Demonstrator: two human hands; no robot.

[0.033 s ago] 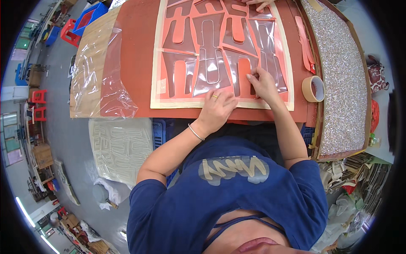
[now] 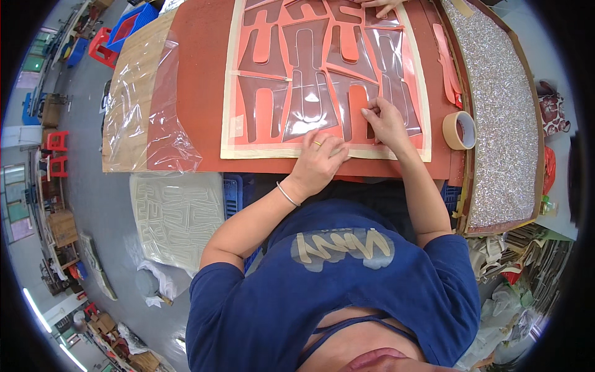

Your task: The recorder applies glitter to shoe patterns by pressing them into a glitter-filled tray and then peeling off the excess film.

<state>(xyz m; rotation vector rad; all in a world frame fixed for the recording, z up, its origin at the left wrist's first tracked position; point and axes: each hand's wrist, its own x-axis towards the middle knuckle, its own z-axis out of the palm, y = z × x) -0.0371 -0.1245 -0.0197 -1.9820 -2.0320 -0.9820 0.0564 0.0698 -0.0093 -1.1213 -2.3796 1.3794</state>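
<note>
A coral-pink sheet (image 2: pixel 230 133) with a cream tape border lies on the red-brown board, cut with several shoe-part shaped openings. Clear plastic pieces (image 2: pixel 308 93) lie in the openings and reflect the light. At the sheet's near border my left hand (image 2: pixel 319 162), with a ring, has its fingers curled together; whatever is under the fingertips is hidden. My right hand (image 2: pixel 385 124) pinches thumb and forefinger beside a rounded coral tongue (image 2: pixel 357 105) at lower right; what the pinch holds is too small to make out. Another person's hand (image 2: pixel 385 6) touches the sheet's far edge.
A tape roll (image 2: pixel 458 130) stands right of the sheet, below coral strips (image 2: pixel 447 68). Further right is a glittery silver panel (image 2: pixel 502 124). Loose clear film (image 2: pixel 170 118) covers the board's left side. A translucent patterned sheet (image 2: pixel 176 217) hangs below, near a blue crate (image 2: pixel 232 195).
</note>
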